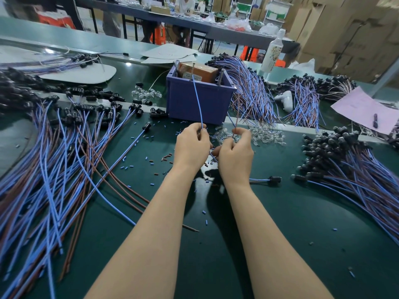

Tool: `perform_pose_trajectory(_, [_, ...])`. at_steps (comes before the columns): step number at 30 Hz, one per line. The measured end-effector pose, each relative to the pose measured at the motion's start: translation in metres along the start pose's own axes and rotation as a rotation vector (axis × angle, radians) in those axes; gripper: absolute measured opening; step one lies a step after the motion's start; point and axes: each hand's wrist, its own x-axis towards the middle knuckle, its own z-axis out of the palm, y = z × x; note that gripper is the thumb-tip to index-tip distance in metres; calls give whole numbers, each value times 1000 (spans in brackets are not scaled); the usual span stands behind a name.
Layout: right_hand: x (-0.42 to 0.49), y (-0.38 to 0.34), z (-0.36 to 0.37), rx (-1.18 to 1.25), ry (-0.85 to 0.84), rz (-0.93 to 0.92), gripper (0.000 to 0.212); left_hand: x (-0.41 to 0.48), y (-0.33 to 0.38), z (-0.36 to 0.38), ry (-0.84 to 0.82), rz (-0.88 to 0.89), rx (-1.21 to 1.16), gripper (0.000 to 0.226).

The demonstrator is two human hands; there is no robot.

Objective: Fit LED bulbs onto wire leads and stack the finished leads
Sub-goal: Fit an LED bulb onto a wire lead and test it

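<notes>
Our left grip is curled above the dark green desk, pinching 1 blue wire that rises from its fingertips toward the purple bin. Our right grip, close beside it, pinches 1 brown wire between thumb and forefinger. The clear LED bulbs lie in a pile just beyond the right grip, the bare leads fan out well to the left, and the stack of finished leads lies to the right.
</notes>
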Motion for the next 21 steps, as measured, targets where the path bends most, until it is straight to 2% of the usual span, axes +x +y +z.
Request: perform_pose_trajectory(21, [-5,-5,0,-101,-51,-86,26,-1,1,0,-6,-11,9,23])
